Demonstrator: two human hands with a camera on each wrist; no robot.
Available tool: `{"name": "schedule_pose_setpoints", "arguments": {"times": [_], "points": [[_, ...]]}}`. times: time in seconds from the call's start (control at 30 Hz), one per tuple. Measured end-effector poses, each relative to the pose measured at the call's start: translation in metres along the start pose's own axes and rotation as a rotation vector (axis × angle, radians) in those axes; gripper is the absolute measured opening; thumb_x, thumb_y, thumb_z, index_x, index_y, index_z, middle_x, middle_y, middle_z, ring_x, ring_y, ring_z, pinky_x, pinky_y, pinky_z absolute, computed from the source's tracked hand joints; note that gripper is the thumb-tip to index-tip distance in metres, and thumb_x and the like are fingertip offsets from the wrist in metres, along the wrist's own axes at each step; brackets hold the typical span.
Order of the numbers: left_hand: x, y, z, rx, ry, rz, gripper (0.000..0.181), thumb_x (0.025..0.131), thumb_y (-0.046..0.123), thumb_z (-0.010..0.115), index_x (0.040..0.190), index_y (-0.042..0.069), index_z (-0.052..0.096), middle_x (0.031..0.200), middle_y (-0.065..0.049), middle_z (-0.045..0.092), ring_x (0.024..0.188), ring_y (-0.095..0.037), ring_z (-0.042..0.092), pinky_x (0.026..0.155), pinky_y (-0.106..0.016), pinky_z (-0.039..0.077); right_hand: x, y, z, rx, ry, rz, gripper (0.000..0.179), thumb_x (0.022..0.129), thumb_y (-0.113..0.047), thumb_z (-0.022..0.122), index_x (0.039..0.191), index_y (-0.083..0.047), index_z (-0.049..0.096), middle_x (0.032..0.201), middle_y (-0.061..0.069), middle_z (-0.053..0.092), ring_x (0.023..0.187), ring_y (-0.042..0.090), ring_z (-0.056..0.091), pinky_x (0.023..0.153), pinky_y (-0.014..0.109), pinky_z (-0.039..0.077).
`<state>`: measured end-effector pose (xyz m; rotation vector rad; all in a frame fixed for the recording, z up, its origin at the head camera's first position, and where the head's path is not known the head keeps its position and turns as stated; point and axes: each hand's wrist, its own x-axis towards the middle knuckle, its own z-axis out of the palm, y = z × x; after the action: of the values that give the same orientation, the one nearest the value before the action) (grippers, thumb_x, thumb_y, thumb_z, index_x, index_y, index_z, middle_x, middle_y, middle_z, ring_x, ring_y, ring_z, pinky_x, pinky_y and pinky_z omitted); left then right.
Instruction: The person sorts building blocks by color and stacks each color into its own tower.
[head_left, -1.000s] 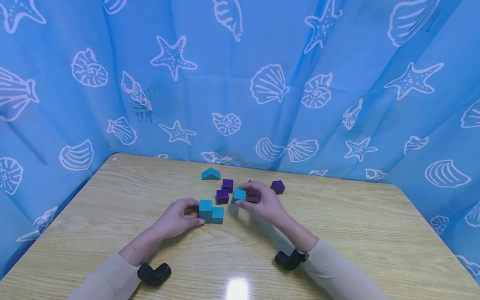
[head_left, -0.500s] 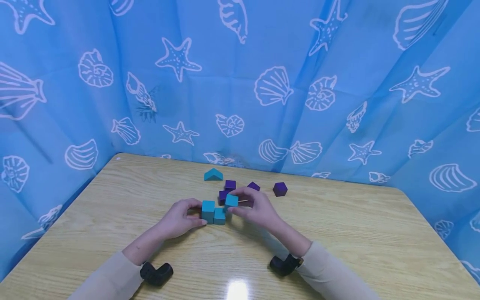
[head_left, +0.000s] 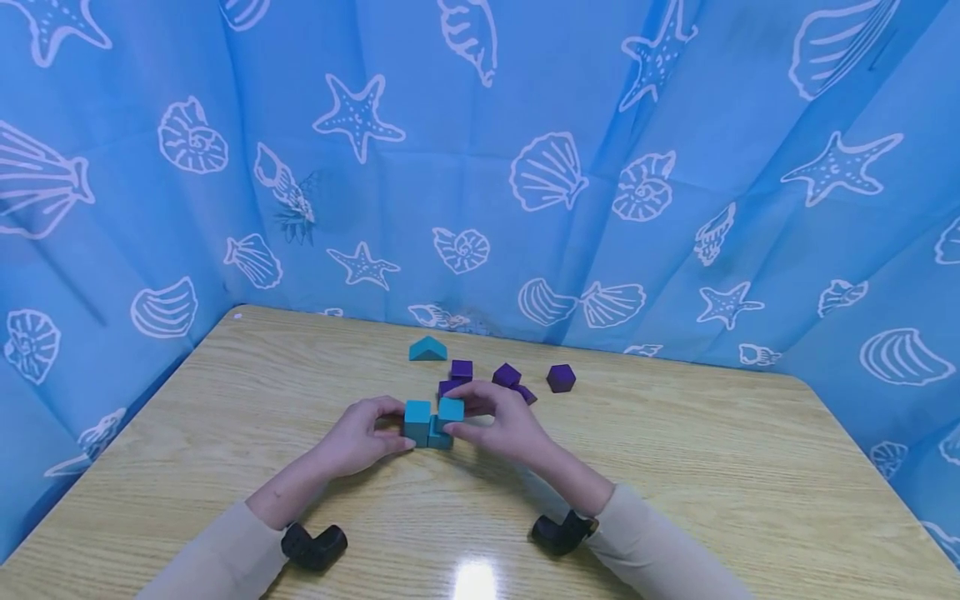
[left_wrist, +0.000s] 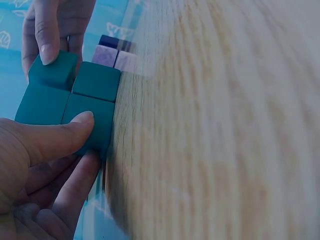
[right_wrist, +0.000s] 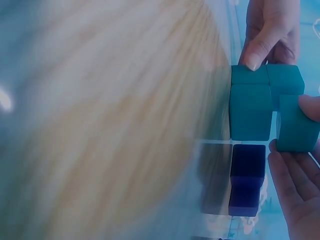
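On the wooden table (head_left: 675, 467) stands a small cluster of teal blocks. My left hand (head_left: 393, 427) grips the taller teal block (head_left: 417, 419) from the left, its thumb (left_wrist: 75, 131) pressed on the block's side. My right hand (head_left: 463, 417) pinches a teal cube (head_left: 451, 409) and holds it on top of the lower teal cube (head_left: 439, 440), right against the tall block. In the right wrist view the pinched teal cube (right_wrist: 297, 125) sits beside the teal cluster (right_wrist: 250, 112), with my left hand's fingers (right_wrist: 257, 50) on its far side.
Behind the cluster lie several purple cubes (head_left: 461, 369) (head_left: 507, 375) (head_left: 561, 377), and a teal roof-shaped block (head_left: 427, 349) sits nearer the curtain. A blue sea-shell curtain (head_left: 480, 167) closes in the table on three sides. Black wrist cameras (head_left: 313, 546) (head_left: 558, 533) hang under my sleeves.
My right hand has carried the teal cube leftward from near the purple cubes to the teal cluster, uncovering purple cubes behind it. My left hand has kept its grip on the tall block.
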<state>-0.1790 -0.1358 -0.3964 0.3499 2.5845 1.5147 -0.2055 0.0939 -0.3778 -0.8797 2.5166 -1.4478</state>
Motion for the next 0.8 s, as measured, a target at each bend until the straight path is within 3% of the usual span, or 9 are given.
{"name": "schedule_pose_setpoints", "arguments": {"times": [0.8], "points": [[-0.0017, -0.0005, -0.0025, 0.029, -0.007, 0.024, 0.034, 0.085, 0.008, 0.071, 0.117, 0.0, 0.063, 0.114, -0.01, 0.065, 0.113, -0.028, 0.058, 0.098, -0.044, 0.049, 0.0037, -0.0003, 0.0078, -0.02, -0.033, -0.021, 0.036, 0.084, -0.016, 0.075, 0.117, -0.009, 0.065, 0.113, 0.007, 0.064, 0.099, 0.022, 0.067, 0.088, 0.034, 0.056]]}}
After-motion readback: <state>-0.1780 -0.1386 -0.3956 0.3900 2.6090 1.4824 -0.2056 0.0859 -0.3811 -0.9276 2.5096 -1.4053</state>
